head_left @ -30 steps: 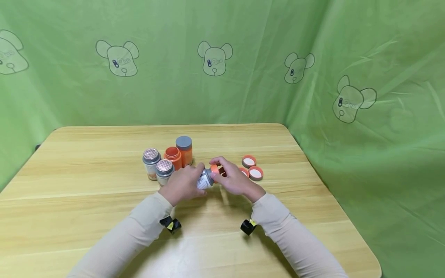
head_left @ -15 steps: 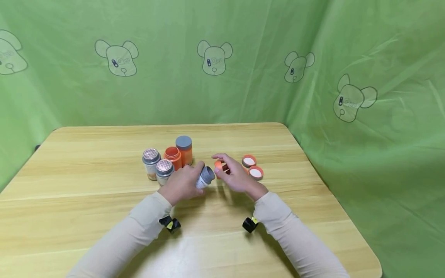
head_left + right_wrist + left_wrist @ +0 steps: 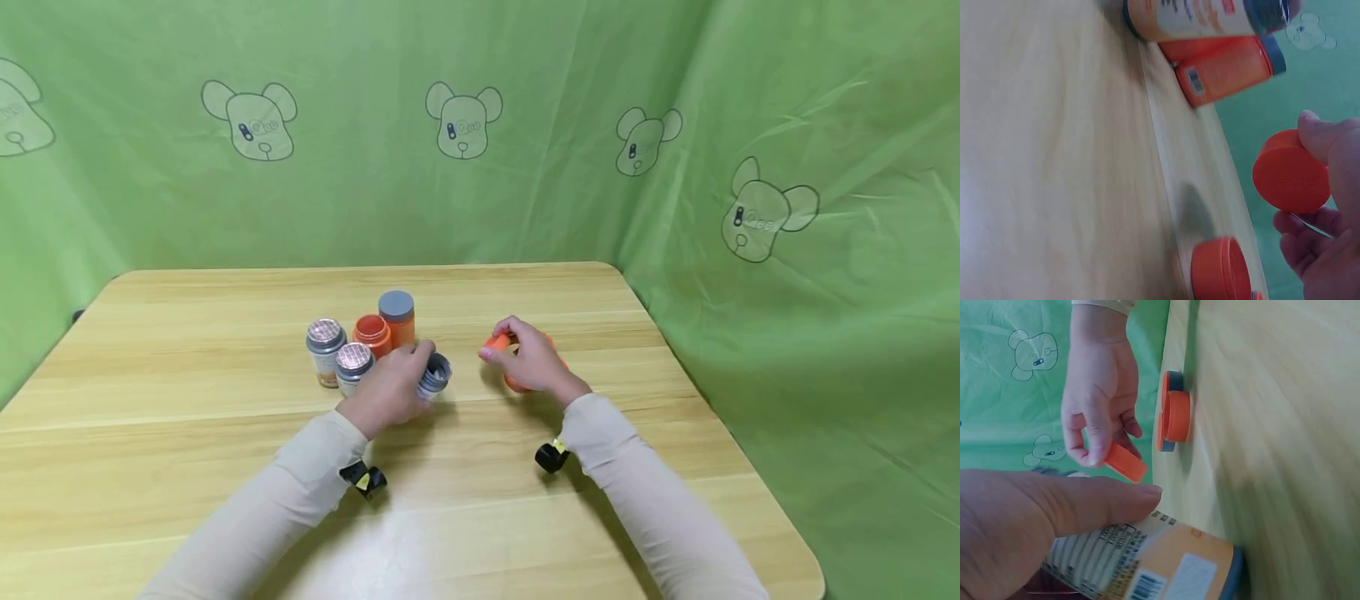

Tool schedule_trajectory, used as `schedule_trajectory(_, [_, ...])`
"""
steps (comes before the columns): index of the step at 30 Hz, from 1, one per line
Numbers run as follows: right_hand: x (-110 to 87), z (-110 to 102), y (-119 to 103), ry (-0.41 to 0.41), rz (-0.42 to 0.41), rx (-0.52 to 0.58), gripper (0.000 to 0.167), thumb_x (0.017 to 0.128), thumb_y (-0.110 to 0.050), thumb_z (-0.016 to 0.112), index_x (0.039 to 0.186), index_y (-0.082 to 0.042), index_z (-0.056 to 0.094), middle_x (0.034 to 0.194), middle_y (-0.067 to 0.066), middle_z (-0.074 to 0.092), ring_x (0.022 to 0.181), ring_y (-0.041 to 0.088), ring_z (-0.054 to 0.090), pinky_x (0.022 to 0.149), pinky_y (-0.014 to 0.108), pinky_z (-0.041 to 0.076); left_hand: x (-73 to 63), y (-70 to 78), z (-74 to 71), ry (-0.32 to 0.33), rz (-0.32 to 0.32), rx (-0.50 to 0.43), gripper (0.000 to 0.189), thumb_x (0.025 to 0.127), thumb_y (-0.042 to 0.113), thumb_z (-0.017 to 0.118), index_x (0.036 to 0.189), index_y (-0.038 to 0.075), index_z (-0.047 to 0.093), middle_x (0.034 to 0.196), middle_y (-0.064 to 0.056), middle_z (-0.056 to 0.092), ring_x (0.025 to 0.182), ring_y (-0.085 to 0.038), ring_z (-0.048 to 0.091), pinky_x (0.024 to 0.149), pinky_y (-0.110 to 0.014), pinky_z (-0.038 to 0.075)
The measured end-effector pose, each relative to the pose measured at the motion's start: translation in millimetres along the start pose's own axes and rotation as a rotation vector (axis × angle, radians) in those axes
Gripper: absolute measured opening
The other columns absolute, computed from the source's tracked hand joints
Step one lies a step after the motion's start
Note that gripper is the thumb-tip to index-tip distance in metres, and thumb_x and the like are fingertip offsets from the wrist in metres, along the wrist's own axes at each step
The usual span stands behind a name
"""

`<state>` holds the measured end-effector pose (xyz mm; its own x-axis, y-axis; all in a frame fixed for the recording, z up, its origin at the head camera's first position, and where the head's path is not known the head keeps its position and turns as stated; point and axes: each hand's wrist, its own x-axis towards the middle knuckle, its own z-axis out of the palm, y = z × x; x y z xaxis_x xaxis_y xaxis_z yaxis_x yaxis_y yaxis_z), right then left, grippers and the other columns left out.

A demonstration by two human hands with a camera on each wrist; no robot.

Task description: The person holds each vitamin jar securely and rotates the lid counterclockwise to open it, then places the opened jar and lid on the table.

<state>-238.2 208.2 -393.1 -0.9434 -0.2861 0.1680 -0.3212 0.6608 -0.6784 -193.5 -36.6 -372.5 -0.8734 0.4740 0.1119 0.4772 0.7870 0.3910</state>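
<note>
My left hand point(image 3: 390, 390) grips a grey-necked jar point(image 3: 433, 379) with a white and orange printed label point(image 3: 1147, 556); its mouth is uncovered and faces up, tilted slightly to the right. An orange screw lid point(image 3: 1291, 175) is pinched between the thumb and fingers of my right hand point(image 3: 534, 362), held in the air apart from the jar. Below and behind that hand, several loose lids point(image 3: 1179, 417) lie on the table, mostly hidden from the head view.
Left of my left hand stand two grey-necked jars with shiny patterned tops, one farther left point(image 3: 326, 354) and one nearer jar point(image 3: 354, 367). Behind it are an uncovered orange jar point(image 3: 372, 333) and an orange jar with a grey lid point(image 3: 397, 312). All stand on a wooden table point(image 3: 450, 517).
The orange lid has come off the jar and moved right with my right hand, toward the loose lids. My left hand has turned the jar more upright and lowered it slightly.
</note>
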Motion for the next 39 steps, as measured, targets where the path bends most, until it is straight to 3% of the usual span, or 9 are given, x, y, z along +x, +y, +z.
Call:
schedule_trajectory(8, [11.1, -7.6, 13.7, 0.031, 0.022, -0.124, 0.028, 0.083, -0.023, 0.079, 0.087, -0.008, 0.056, 0.096, 0.009, 0.061, 0.103, 0.03, 0.061, 0.085, 0.042, 0.049, 0.1, -1.7, -1.8, 0.01, 0.003, -0.026, 0.064, 0.069, 0.012, 0.087, 0.12, 0.008, 0.048, 0.105, -0.015, 0.06, 0.093, -0.027, 0.062, 0.08, -0.04, 0.053])
schedule_trajectory(14, [18.5, -7.0, 17.7, 0.03, 0.073, -0.221, 0.029, 0.083, -0.026, 0.078, 0.078, -0.01, 0.055, 0.085, 0.009, 0.054, 0.083, 0.026, 0.05, 0.074, 0.037, 0.041, -1.6, -2.2, -3.0, 0.08, 0.028, 0.009, 0.063, 0.067, 0.008, 0.086, 0.118, 0.005, 0.05, 0.105, -0.018, 0.057, 0.091, -0.03, 0.06, 0.078, -0.042, 0.053])
schedule_trajectory(20, [22.3, -6.5, 20.4, 0.001, 0.168, -0.288, 0.027, 0.085, -0.028, 0.076, 0.077, -0.011, 0.058, 0.086, 0.007, 0.058, 0.081, 0.024, 0.049, 0.072, 0.035, 0.041, -2.6, -3.9, -2.6, 0.133, 0.075, 0.024, 0.065, 0.065, 0.003, 0.086, 0.12, 0.004, 0.053, 0.11, -0.021, 0.055, 0.095, -0.033, 0.057, 0.083, -0.045, 0.051])
schedule_trajectory(25, [25.2, -4.8, 19.4, -0.034, 0.175, -0.31, 0.02, 0.088, -0.026, 0.072, 0.088, -0.008, 0.062, 0.084, 0.008, 0.059, 0.08, 0.025, 0.051, 0.073, 0.036, 0.043, -2.3, -5.5, -2.2, 0.187, 0.106, 0.08, 0.062, 0.062, 0.0, 0.085, 0.117, 0.005, 0.056, 0.106, -0.021, 0.055, 0.09, -0.033, 0.054, 0.08, -0.045, 0.049])
schedule_trajectory(29, [29.1, -1.7, 13.2, -0.034, 0.145, -0.286, 0.023, 0.09, -0.023, 0.068, 0.103, -0.005, 0.064, 0.102, 0.014, 0.062, 0.096, 0.03, 0.055, 0.086, 0.04, 0.045, -2.2, -6.5, -1.6, 0.242, 0.121, 0.17, 0.056, 0.062, -0.003, 0.081, 0.111, 0.005, 0.057, 0.102, -0.019, 0.055, 0.088, -0.033, 0.05, 0.079, -0.044, 0.046])
schedule_trajectory(33, [35.3, 6.2, -0.1, -0.041, 0.034, -0.224, 0.031, 0.09, -0.022, 0.068, 0.113, -0.002, 0.062, 0.118, 0.016, 0.06, 0.11, 0.035, 0.055, 0.094, 0.043, 0.044, -2.4, -8.9, -0.1, 0.318, 0.122, 0.283, 0.047, 0.065, -0.001, 0.077, 0.107, 0.004, 0.059, 0.1, -0.019, 0.056, 0.088, -0.033, 0.049, 0.077, -0.044, 0.044])
schedule_trajectory(36, [40.8, 15.1, -16.3, -0.067, -0.057, -0.167, 0.038, 0.091, -0.021, 0.068, 0.122, -0.001, 0.057, 0.123, 0.018, 0.059, 0.113, 0.036, 0.055, 0.095, 0.043, 0.044, -2.2, -11.0, -0.1, 0.351, 0.11, 0.352, 0.042, 0.069, 0.002, 0.076, 0.107, 0.004, 0.06, 0.104, -0.021, 0.057, 0.095, -0.036, 0.05, 0.081, -0.046, 0.045])
schedule_trajectory(39, [47.9, 24.9, -32.8, -0.095, -0.113, -0.131, 0.048, 0.091, -0.02, 0.068, 0.133, -0.006, 0.05, 0.129, 0.018, 0.055, 0.115, 0.036, 0.055, 0.095, 0.042, 0.045, -2.5, -11.3, -1.5, 0.353, 0.108, 0.352, 0.046, 0.069, 0.004, 0.078, 0.111, 0.005, 0.059, 0.114, -0.023, 0.055, 0.108, -0.04, 0.049, 0.088, -0.05, 0.044])
